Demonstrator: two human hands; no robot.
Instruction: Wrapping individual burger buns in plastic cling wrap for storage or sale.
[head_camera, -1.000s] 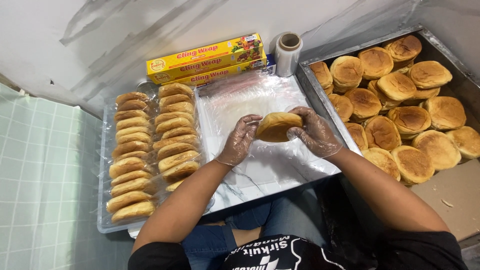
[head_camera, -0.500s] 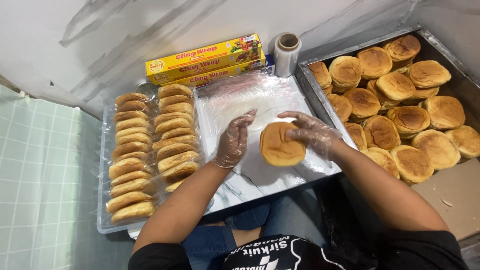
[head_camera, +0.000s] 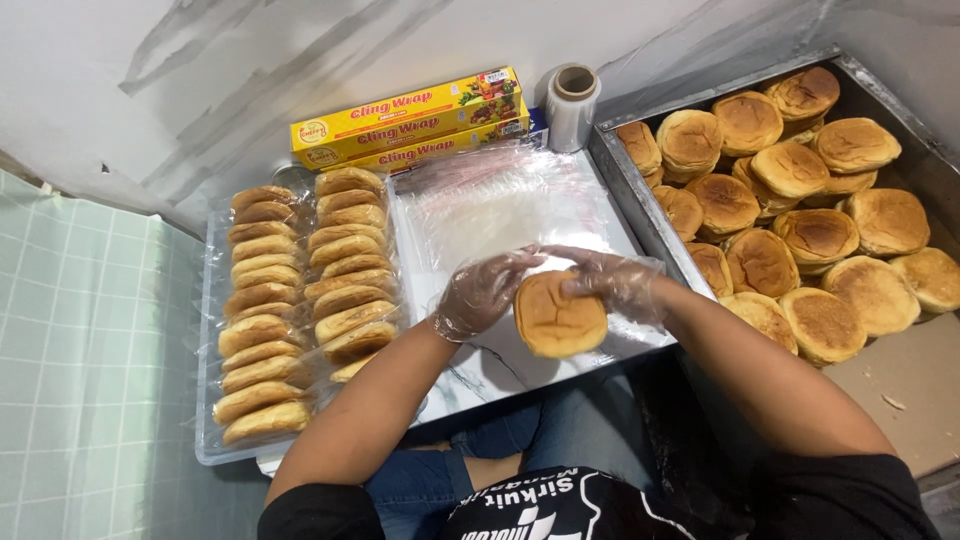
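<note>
Right now both hands, each in a thin clear plastic glove, meet at a round golden-brown bun (head_camera: 558, 318) over the middle of the work surface. The right hand (head_camera: 612, 283) lies across the bun's top right edge, fingers curled down onto the crust and gripping it. The left hand (head_camera: 482, 292) comes in from the other side, fingers loosely bent and spread, fingertips touching the bun's left rim. The bun is tilted, its browned top facing the camera, above a sheet of clear plastic film (head_camera: 500, 210) laid flat on the pale tray (head_camera: 470, 375); whether its lower edge touches the film cannot be told.

To the left, two rows of wrapped buns (head_camera: 300, 290) stand on edge, packed tightly side by side. At the far end of the film lie long yellow cardboard boxes of cling wrap (head_camera: 410, 125), stacked, with a small upright roll of clear film (head_camera: 572, 105) just beside them. On the right, a deep metal tray (head_camera: 625, 195) holds a heap of unwrapped brown buns (head_camera: 800, 210), piled against each other, well apart from the bun in hand.
</note>
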